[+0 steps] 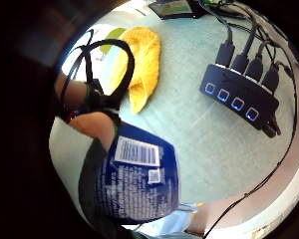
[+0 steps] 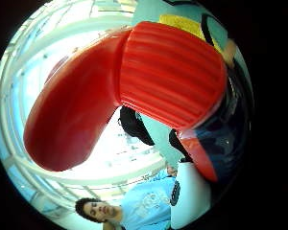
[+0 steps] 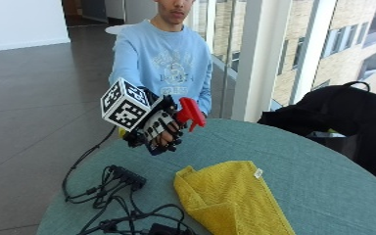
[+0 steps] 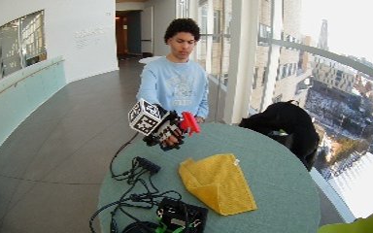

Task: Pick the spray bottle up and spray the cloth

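My gloved right hand (image 3: 156, 128) grips a spray bottle in the air above the round table, on the person's side. The bottle's red trigger head (image 3: 189, 111) sticks out above the fingers and points toward the cloth. In the thumb side palm view the red head (image 2: 134, 91) fills the picture. The little finger side palm view shows the bottle's dark blue labelled body (image 1: 139, 179) close against the palm. A folded yellow cloth (image 3: 230, 198) lies flat on the table below and in front of the hand, also visible as the cloth (image 1: 139, 64) and the cloth (image 4: 217, 183).
A black hub with blue lights (image 1: 239, 97) and several cables (image 3: 103, 196) lie on the teal table (image 3: 318, 171) left of the cloth. More black gear (image 4: 180, 216) sits at the near edge. A black bag (image 3: 344, 117) rests beyond the table's right side.
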Action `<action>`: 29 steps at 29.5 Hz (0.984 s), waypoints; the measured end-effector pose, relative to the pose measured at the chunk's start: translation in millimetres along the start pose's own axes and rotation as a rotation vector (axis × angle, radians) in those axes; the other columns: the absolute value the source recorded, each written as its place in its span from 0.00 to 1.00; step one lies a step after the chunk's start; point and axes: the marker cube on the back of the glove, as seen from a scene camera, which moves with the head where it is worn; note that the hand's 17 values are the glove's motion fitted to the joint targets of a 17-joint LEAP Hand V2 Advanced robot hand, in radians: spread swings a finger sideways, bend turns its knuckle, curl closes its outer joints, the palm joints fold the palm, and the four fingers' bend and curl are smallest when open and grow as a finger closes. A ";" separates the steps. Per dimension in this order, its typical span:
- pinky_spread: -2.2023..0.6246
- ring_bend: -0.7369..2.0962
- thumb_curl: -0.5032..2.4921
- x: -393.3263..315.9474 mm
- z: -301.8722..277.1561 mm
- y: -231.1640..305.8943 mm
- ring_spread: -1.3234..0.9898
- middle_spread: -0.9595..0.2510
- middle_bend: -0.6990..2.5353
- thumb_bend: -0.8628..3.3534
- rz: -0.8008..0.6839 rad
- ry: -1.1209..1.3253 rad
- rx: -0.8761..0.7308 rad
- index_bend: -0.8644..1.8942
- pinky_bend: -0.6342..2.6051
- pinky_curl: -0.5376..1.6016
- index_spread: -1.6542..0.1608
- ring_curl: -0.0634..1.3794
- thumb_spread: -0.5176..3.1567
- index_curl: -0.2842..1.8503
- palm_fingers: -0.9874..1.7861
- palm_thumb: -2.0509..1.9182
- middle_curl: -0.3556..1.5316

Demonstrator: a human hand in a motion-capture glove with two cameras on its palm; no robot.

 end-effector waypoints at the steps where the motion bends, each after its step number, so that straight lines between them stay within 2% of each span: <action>1: 0.82 0.40 0.40 -0.2 0.0 -0.3 0.55 0.69 0.29 0.20 0.003 0.004 0.003 0.37 0.27 0.43 0.79 0.32 0.28 0.36 0.77 0.78 0.45; 29: 0.81 0.40 0.41 -9.3 8.8 -2.6 0.56 0.69 0.29 0.20 0.043 0.026 0.002 0.37 0.28 0.43 0.79 0.33 0.27 0.37 0.77 0.77 0.46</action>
